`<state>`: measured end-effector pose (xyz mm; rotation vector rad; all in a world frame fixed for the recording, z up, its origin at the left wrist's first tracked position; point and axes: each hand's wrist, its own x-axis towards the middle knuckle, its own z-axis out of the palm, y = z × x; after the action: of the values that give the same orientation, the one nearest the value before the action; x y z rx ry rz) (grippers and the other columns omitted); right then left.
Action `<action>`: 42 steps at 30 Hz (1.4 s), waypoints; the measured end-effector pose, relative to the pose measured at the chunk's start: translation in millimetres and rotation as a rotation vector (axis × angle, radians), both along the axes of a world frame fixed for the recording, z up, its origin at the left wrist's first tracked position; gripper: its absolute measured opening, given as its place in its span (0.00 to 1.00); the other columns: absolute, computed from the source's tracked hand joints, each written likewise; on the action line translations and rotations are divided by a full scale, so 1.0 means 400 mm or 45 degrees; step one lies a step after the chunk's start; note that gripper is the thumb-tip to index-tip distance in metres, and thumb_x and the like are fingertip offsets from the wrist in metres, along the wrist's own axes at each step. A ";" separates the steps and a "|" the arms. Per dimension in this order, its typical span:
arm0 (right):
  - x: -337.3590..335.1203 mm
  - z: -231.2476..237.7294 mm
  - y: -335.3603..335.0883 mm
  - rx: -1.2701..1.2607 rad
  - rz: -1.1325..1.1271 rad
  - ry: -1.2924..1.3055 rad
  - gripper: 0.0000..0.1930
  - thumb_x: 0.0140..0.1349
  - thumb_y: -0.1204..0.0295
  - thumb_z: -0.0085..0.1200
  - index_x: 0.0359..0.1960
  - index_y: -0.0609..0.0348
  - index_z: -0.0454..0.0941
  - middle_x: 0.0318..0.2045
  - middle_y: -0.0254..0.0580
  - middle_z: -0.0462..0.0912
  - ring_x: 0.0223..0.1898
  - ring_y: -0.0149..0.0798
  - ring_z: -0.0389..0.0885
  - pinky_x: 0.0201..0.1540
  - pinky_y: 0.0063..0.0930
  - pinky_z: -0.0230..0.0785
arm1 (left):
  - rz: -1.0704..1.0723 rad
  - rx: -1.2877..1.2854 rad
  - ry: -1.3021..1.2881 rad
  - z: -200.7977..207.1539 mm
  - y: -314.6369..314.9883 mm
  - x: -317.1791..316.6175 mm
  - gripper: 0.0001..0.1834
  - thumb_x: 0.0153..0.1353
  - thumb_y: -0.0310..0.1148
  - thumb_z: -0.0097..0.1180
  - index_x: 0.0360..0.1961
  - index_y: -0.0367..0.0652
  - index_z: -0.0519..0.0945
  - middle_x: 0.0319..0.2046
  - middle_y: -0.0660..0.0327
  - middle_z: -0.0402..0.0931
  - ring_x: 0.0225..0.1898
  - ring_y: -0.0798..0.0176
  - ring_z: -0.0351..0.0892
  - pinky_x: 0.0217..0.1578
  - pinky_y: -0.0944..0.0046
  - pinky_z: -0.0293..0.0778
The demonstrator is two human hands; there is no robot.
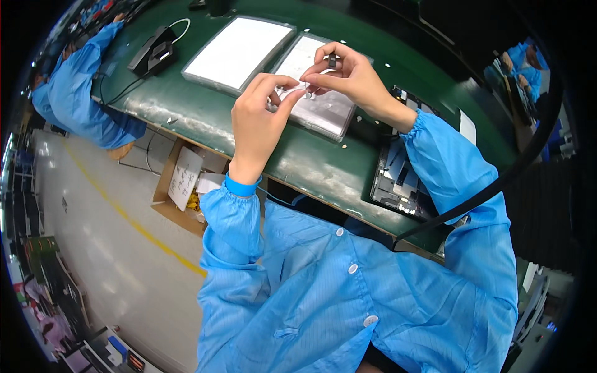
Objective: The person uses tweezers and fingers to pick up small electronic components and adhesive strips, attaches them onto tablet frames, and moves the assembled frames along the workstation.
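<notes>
My left hand (256, 115) is closed in a pinch, thumb and forefinger together, above a clear flat tray (326, 121). Facing it, my right hand (354, 78) is also closed, its fingertips almost meeting the left ones. A tiny pale piece (307, 95) shows between the fingertips, too small to name. Against the curled fingers of my right hand sits a small dark block (333, 60). A blue band (241, 186) circles my left wrist.
Left of my hands lies a tray with a white surface (239, 53). A black device with a cable (152, 53) stands farther left. An opened electronic device (398, 177) lies by my right forearm. An open cardboard box (165, 186) is below the green bench's edge (298, 177). A blue-sleeved person (74, 93) works at far left.
</notes>
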<state>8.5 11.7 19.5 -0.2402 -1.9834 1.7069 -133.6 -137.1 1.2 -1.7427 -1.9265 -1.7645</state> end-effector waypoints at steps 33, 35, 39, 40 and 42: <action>0.146 -0.009 0.123 -0.250 -0.418 0.089 0.12 0.65 0.72 0.61 0.42 0.61 0.71 0.39 0.48 0.86 0.37 0.34 0.88 0.39 0.23 0.81 | -0.073 -0.395 0.318 0.037 0.162 0.066 0.09 0.62 0.33 0.64 0.41 0.43 0.86 0.31 0.59 0.86 0.20 0.65 0.78 0.26 0.65 0.71; 0.173 0.005 0.128 -0.185 -0.433 0.119 0.12 0.64 0.72 0.62 0.42 0.61 0.71 0.39 0.46 0.87 0.36 0.32 0.87 0.38 0.22 0.81 | -0.120 -0.352 0.265 0.080 0.198 0.118 0.11 0.61 0.36 0.66 0.40 0.42 0.87 0.30 0.59 0.87 0.19 0.66 0.78 0.26 0.66 0.71; 0.253 0.034 0.131 0.144 -0.529 0.305 0.11 0.65 0.72 0.61 0.44 0.61 0.73 0.40 0.44 0.87 0.37 0.28 0.84 0.40 0.22 0.78 | -0.187 -0.197 0.328 0.119 0.283 0.200 0.11 0.59 0.31 0.69 0.39 0.36 0.87 0.27 0.63 0.85 0.22 0.80 0.67 0.24 0.76 0.65; 0.290 0.045 0.136 0.148 -0.608 0.290 0.12 0.66 0.71 0.60 0.45 0.61 0.73 0.42 0.45 0.87 0.39 0.30 0.84 0.43 0.23 0.78 | -0.275 -0.161 0.236 0.129 0.302 0.221 0.09 0.60 0.30 0.68 0.39 0.35 0.88 0.27 0.66 0.85 0.23 0.81 0.69 0.24 0.77 0.64; 0.386 0.063 0.138 0.077 -0.749 0.286 0.15 0.67 0.66 0.61 0.48 0.61 0.73 0.47 0.48 0.85 0.45 0.35 0.85 0.49 0.26 0.78 | -0.522 -0.114 -0.039 0.145 0.340 0.290 0.08 0.61 0.27 0.66 0.39 0.34 0.88 0.31 0.64 0.87 0.29 0.78 0.77 0.28 0.77 0.69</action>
<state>162.8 67.0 44.5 -0.5260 -1.5885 1.2342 -17.6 -1.2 59.2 -2.2905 -1.7801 -1.8455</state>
